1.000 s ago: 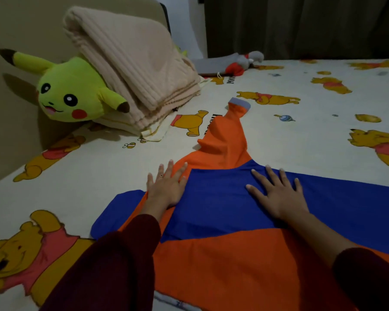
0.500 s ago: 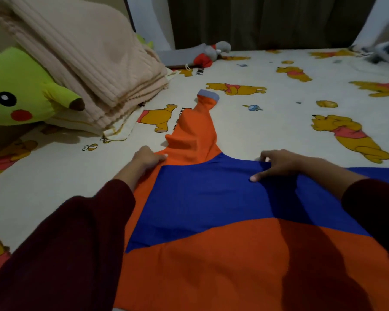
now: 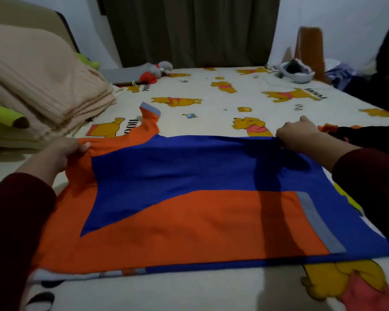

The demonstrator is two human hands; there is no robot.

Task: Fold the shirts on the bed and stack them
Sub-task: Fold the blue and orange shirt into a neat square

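Dim room: dark curtain [image 3: 193, 30] between pale walls [image 3: 323, 16], tan headboard [image 3: 20, 10] at left.

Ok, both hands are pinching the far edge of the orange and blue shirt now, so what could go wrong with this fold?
1. The orange sleeve lies stretched out past the left hand; if the far edge is brought forward, it may trail loose and bunch inside the fold.
2. The right hand grips the shirt at its far edge beside dark clothing; lifting could catch that too.
3. The near hem is unheld, so pulling may drag the whole shirt.
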